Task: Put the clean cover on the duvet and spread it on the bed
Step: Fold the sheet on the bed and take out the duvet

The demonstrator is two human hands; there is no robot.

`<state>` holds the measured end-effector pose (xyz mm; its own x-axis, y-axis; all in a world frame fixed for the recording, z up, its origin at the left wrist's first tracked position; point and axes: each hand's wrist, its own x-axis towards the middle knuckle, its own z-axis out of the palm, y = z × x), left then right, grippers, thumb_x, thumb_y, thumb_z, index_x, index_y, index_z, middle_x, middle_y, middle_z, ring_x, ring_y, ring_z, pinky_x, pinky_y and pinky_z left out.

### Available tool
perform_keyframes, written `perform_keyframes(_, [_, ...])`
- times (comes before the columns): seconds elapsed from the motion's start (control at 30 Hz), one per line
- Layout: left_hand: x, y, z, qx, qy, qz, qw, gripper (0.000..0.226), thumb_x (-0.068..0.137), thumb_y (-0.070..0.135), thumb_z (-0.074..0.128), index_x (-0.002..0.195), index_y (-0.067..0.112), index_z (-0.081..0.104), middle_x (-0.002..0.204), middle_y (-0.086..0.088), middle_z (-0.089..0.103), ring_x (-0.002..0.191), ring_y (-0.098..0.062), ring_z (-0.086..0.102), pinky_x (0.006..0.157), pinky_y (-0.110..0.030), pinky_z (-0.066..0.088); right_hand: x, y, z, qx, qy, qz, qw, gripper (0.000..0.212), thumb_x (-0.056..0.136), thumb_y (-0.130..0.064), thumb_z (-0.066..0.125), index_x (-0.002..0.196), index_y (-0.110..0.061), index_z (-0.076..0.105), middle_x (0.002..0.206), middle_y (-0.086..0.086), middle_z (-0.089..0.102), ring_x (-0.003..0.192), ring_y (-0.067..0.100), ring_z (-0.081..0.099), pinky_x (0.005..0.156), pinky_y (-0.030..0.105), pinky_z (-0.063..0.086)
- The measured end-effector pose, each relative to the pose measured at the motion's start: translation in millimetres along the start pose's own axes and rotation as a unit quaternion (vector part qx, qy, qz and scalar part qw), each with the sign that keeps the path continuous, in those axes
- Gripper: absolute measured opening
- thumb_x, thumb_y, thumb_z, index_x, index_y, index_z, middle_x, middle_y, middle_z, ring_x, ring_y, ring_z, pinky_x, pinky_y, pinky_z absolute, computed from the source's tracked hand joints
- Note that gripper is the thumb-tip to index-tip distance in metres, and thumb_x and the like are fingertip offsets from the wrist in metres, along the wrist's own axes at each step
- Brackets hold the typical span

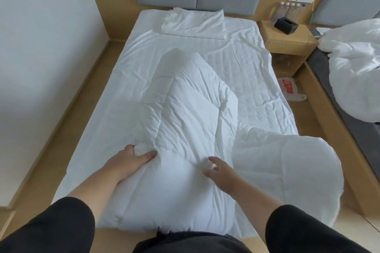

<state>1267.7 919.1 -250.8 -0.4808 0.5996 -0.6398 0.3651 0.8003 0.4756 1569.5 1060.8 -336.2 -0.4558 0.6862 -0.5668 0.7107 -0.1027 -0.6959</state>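
Note:
A thick white quilted duvet [185, 113] lies bunched down the middle of the bed, with one lobe hanging over the near right corner. Beneath it a thin white striped cover [255, 72] is spread flat across the mattress, creased on the right. My left hand [131, 162] grips a fold of the duvet at its near left side, thumb on top and fingers tucked under. My right hand [218, 172] pinches a small bunch of duvet fabric near the middle. A white pillow [195, 22] rests at the head of the bed.
A white wall [41, 47] runs along the left beyond a narrow wooden floor strip. On the right stands a wooden nightstand [287, 39] with a black box and bottles, a plastic bag [290, 88] on the floor, and a second bed [357, 80] with rumpled white bedding.

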Motion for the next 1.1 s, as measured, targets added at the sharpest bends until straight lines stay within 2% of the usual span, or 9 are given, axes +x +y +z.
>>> perform_keyframes(0.13, [-3, 16, 6, 0.051, 0.016, -0.013, 0.998, 0.135, 0.044, 0.106, 0.047, 0.150, 0.023, 0.035, 0.143, -0.001, 0.053, 0.122, -0.027, 0.057, 0.090, -0.040, 0.046, 30, 35, -17, 0.051, 0.058, 0.062, 0.995, 0.063, 0.091, -0.032, 0.071, 0.148, -0.019, 0.047, 0.140, 0.007, 0.053, 0.105, 0.017, 0.056, 0.071, 0.021, 0.045])
perform_keyframes(0.23, [-6, 14, 6, 0.082, 0.067, -0.027, 0.994, 0.107, 0.063, 0.092, 0.052, 0.145, 0.027, 0.037, 0.137, 0.000, 0.053, 0.118, -0.027, 0.057, 0.083, -0.038, 0.044, 47, 64, -30, 0.054, 0.064, 0.113, 0.990, 0.066, 0.092, -0.033, 0.070, 0.150, -0.016, 0.043, 0.143, 0.012, 0.050, 0.108, 0.023, 0.055, 0.083, 0.031, 0.044])
perform_keyframes(0.33, [-4, 2, 12, 0.190, 0.195, 0.047, 0.961, 0.051, 0.089, 0.056, 0.047, 0.125, 0.020, 0.050, 0.125, -0.007, 0.055, 0.111, -0.031, 0.057, 0.080, -0.039, 0.044, 61, 83, -36, 0.058, 0.064, 0.146, 0.986, 0.072, 0.093, -0.037, 0.069, 0.152, -0.012, 0.038, 0.146, 0.015, 0.049, 0.119, 0.030, 0.055, 0.090, 0.034, 0.041])
perform_keyframes(0.4, [0, -6, 19, 0.229, 0.220, 0.063, 0.946, 0.045, 0.095, 0.039, 0.048, 0.133, 0.014, 0.049, 0.135, -0.011, 0.053, 0.122, -0.034, 0.053, 0.090, -0.044, 0.048, 65, 89, -34, 0.068, 0.050, 0.168, 0.982, 0.074, 0.092, -0.041, 0.069, 0.152, -0.010, 0.038, 0.149, 0.016, 0.048, 0.130, 0.034, 0.051, 0.097, 0.037, 0.041])
perform_keyframes(0.53, [13, -20, 36, 0.187, 0.066, -0.017, 0.980, 0.069, 0.097, 0.047, 0.053, 0.156, 0.022, 0.028, 0.159, -0.004, 0.034, 0.140, -0.027, 0.041, 0.108, -0.040, 0.040, 64, 89, -17, 0.079, -0.008, 0.184, 0.980, 0.071, 0.092, -0.053, 0.065, 0.148, -0.014, 0.046, 0.146, 0.011, 0.052, 0.131, 0.032, 0.051, 0.103, 0.040, 0.040])
perform_keyframes(0.63, [20, -33, 49, 0.167, -0.042, -0.032, 0.985, 0.065, 0.091, 0.053, 0.054, 0.149, 0.029, 0.038, 0.151, -0.001, 0.043, 0.131, -0.023, 0.049, 0.107, -0.039, 0.044, 60, 76, 0, 0.088, -0.074, 0.181, 0.977, 0.066, 0.087, -0.066, 0.057, 0.137, -0.023, 0.052, 0.133, 0.005, 0.055, 0.121, 0.025, 0.054, 0.102, 0.040, 0.043])
perform_keyframes(0.93, [57, -86, 25, 0.183, -0.079, 0.073, 0.977, 0.064, 0.092, 0.058, 0.048, 0.150, 0.034, 0.033, 0.148, 0.004, 0.043, 0.132, -0.017, 0.042, 0.101, -0.032, 0.040, 69, 5, 86, 0.165, -0.144, 0.226, 0.949, 0.046, 0.100, -0.047, 0.053, 0.141, -0.029, 0.044, 0.131, -0.001, 0.059, 0.115, 0.019, 0.060, 0.097, 0.040, 0.048])
perform_keyframes(1.03, [78, -116, 6, 0.247, -0.077, 0.146, 0.955, 0.063, 0.095, 0.054, 0.045, 0.152, 0.030, 0.032, 0.152, 0.006, 0.037, 0.135, -0.019, 0.036, 0.108, -0.035, 0.037, 78, -19, 131, 0.216, -0.080, 0.258, 0.938, 0.033, 0.094, -0.024, 0.051, 0.126, -0.022, 0.062, 0.103, 0.005, 0.072, 0.093, 0.027, 0.066, 0.087, 0.042, 0.055])
perform_keyframes(1.1, [91, -134, -10, 0.257, -0.079, 0.179, 0.946, 0.061, 0.096, 0.051, 0.046, 0.150, 0.027, 0.035, 0.151, 0.006, 0.036, 0.133, -0.020, 0.036, 0.108, -0.036, 0.037, 81, -32, 151, 0.203, -0.015, 0.247, 0.947, 0.017, 0.100, -0.020, 0.052, 0.110, -0.015, 0.065, 0.103, 0.009, 0.070, 0.098, 0.032, 0.066, 0.092, 0.043, 0.055])
